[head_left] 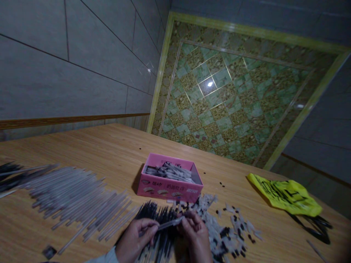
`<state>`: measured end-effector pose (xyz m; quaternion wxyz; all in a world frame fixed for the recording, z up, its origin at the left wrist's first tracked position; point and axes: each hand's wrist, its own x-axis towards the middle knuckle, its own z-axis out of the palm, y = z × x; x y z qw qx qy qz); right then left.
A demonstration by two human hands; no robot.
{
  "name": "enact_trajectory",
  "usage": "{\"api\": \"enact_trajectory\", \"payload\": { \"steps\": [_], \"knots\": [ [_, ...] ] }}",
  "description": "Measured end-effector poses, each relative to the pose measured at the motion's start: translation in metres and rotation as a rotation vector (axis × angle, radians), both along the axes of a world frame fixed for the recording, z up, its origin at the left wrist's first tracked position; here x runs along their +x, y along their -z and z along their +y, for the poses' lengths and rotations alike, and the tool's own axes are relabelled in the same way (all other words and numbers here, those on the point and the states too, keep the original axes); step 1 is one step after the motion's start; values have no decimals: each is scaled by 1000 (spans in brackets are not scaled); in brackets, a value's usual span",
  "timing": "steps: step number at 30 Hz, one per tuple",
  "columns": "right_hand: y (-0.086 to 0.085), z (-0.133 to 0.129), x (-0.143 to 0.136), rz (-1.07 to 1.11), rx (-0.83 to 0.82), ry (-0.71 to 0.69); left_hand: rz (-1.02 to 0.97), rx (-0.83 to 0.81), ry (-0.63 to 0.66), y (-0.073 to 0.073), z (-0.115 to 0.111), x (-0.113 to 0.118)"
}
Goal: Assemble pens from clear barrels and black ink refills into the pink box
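While the thumb and fingers of the left hand pinch one end of a slim, clear plastic tube, the right hand closes its fingertips on the other end, so that the tube lies slightly tilted between the two, its right end higher. Blur hides whether anything small sits at that right end. A pale blue-grey sleeve shows behind the left wrist.

Taking the held tube as the middle of the dial, a pile of thin black sticks spreads just beneath it on the light brown wood-grain table. At 12 o'clock stands an open, pink cardboard box with printed characters on its front, holding a heap of pale, dark-tipped sticks. At 3 o'clock, just past the right hand, lie scattered small translucent and black pieces; well beyond them, between 2 and 3, rests a bright yellow plastic bag with black lettering, a black strap looping beside it.

Between 9 and 10 o'clock, a broad layer of clear tubes lies roughly side by side, with a dark bundle farther out. Between 8 and 9 sits a small dark object, too blurred to identify. Toward 1 o'clock, beyond the table, rises a green-and-gold tiled panel.
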<state>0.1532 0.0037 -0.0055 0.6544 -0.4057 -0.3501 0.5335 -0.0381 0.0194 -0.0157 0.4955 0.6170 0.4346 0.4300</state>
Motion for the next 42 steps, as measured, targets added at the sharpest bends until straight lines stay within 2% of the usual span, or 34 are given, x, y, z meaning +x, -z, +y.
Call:
{"api": "enact_trajectory", "payload": {
  "steps": [8, 16, 24, 28, 34, 38, 42],
  "knots": [
    [2, 2, 2, -225, 82, 25, 43, -8, -15, 0, 1, -2],
    [-15, -2, 17, -684, 173, -69, 108, 33, -22, -6, 1, -6],
    [-23, -7, 16, -948, 384, -87, 180, 120, 9, -2, 0, -10],
    [-21, -7, 12, -925, 355, -83, 237, 206, -5, -6, -2, -10],
    [-16, -8, 2, -653, 187, -97, 213, 347, -74, -18, -10, -8],
    [-7, -6, -2, -475, 111, -55, 231, 449, -116, -18, -15, -9],
    [0, -4, -4, -438, 117, -53, 238, 567, -120, -15, -15, -11]
  ]
}}
